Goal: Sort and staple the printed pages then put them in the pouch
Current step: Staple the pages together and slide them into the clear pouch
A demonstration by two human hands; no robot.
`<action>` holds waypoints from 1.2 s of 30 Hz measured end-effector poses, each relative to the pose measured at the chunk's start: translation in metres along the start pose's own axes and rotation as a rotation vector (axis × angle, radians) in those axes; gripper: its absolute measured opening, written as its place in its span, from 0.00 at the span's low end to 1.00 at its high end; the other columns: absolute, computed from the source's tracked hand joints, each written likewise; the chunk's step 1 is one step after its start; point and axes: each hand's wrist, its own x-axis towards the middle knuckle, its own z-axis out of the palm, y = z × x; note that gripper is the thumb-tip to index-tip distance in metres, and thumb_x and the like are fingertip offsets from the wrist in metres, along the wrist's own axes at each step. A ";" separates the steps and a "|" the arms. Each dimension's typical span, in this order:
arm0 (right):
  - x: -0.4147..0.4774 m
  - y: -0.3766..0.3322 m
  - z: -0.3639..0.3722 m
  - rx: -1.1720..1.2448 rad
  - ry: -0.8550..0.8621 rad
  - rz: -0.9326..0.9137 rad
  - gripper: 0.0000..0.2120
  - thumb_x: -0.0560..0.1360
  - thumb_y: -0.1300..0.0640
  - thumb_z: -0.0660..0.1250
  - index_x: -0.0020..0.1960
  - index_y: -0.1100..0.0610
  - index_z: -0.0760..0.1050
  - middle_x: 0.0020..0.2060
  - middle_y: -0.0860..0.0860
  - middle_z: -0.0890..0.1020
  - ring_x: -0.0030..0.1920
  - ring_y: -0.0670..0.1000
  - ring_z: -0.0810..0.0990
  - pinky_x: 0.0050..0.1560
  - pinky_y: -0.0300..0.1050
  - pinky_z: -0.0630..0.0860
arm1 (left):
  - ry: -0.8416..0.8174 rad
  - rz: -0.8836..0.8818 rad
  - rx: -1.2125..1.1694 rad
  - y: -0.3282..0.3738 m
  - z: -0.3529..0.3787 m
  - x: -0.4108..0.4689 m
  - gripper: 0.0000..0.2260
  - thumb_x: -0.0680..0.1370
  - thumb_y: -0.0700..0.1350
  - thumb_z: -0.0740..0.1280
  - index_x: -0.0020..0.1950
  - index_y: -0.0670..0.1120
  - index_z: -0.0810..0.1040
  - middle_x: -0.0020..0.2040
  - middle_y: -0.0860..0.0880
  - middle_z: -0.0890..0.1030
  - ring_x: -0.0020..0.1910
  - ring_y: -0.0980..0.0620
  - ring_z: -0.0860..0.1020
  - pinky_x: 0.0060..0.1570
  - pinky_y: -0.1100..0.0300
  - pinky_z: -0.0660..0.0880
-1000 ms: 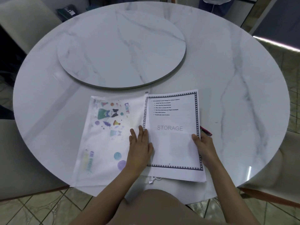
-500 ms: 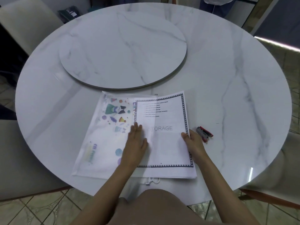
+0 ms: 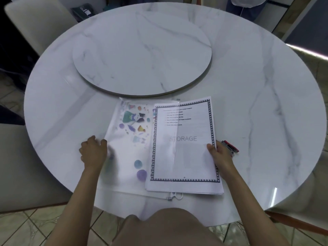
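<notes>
Pinching the right edge of the printed pages [image 3: 184, 153] with the right hand [image 3: 220, 156], thumb on top, other fingers hidden beneath. Gripping the left edge of the pouch [image 3: 127, 150] with the left hand [image 3: 94, 151], fingers curled. Pages flat near the front rim of the table [image 3: 266, 103], left part under the pouch's clear layer. Bare top left and right; stapler [image 3: 230, 148] just beside the right hand; turntable [image 3: 142, 54] close behind. Left hand flat mid-pouch half a second ago, now out at the edge. Round, glossy veined marble; translucent plastic with coloured cartoon prints; white sheets, black chequered border, "STORAGE" in grey.
</notes>
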 end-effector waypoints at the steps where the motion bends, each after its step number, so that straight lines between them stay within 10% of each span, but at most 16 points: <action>1: -0.001 -0.002 0.001 0.006 -0.005 -0.009 0.13 0.80 0.59 0.58 0.63 0.57 0.73 0.56 0.52 0.79 0.56 0.52 0.78 0.60 0.50 0.74 | 0.003 -0.043 0.029 0.000 -0.002 0.002 0.19 0.78 0.43 0.59 0.67 0.39 0.70 0.65 0.32 0.68 0.64 0.33 0.65 0.63 0.43 0.64; 11: -0.011 -0.026 0.021 0.068 -0.057 -0.120 0.08 0.79 0.58 0.60 0.53 0.48 0.75 0.48 0.42 0.81 0.49 0.42 0.81 0.51 0.38 0.78 | -0.252 0.139 -0.304 -0.003 -0.015 -0.011 0.11 0.81 0.47 0.58 0.57 0.44 0.76 0.52 0.39 0.79 0.46 0.41 0.75 0.50 0.50 0.73; 16: -0.020 -0.047 0.030 0.029 -0.050 -0.204 0.08 0.78 0.58 0.62 0.48 0.46 0.77 0.45 0.47 0.82 0.48 0.48 0.81 0.52 0.48 0.79 | -0.386 0.147 -0.645 0.010 -0.022 -0.032 0.09 0.82 0.47 0.56 0.56 0.42 0.68 0.46 0.48 0.80 0.30 0.52 0.81 0.24 0.63 0.75; 22: -0.024 -0.066 0.025 -0.054 -0.013 -0.293 0.05 0.77 0.59 0.63 0.48 0.59 0.77 0.44 0.62 0.81 0.43 0.59 0.79 0.49 0.58 0.77 | -0.395 0.249 -0.772 0.018 -0.033 -0.041 0.07 0.82 0.47 0.54 0.54 0.46 0.68 0.46 0.45 0.82 0.29 0.48 0.81 0.25 0.59 0.76; 26: -0.027 -0.076 0.027 -0.108 0.032 -0.347 0.07 0.77 0.59 0.64 0.46 0.63 0.75 0.34 0.52 0.78 0.37 0.52 0.73 0.41 0.47 0.72 | -0.389 0.293 -0.831 0.025 -0.036 -0.047 0.06 0.82 0.46 0.54 0.51 0.50 0.70 0.42 0.47 0.83 0.29 0.47 0.81 0.27 0.59 0.77; 32: -0.035 -0.094 0.024 -0.061 0.050 -0.448 0.17 0.73 0.47 0.68 0.46 0.62 0.75 0.44 0.70 0.77 0.42 0.69 0.76 0.45 0.59 0.76 | -0.356 0.322 -0.899 0.032 -0.041 -0.050 0.07 0.82 0.46 0.54 0.51 0.51 0.70 0.41 0.48 0.83 0.29 0.48 0.81 0.27 0.60 0.76; 36: -0.038 -0.108 0.020 0.076 -0.015 -0.437 0.07 0.72 0.51 0.67 0.43 0.54 0.80 0.39 0.54 0.84 0.41 0.52 0.81 0.47 0.45 0.78 | -0.340 0.348 -0.956 0.040 -0.044 -0.054 0.07 0.82 0.46 0.54 0.50 0.52 0.70 0.39 0.49 0.83 0.28 0.49 0.80 0.26 0.61 0.75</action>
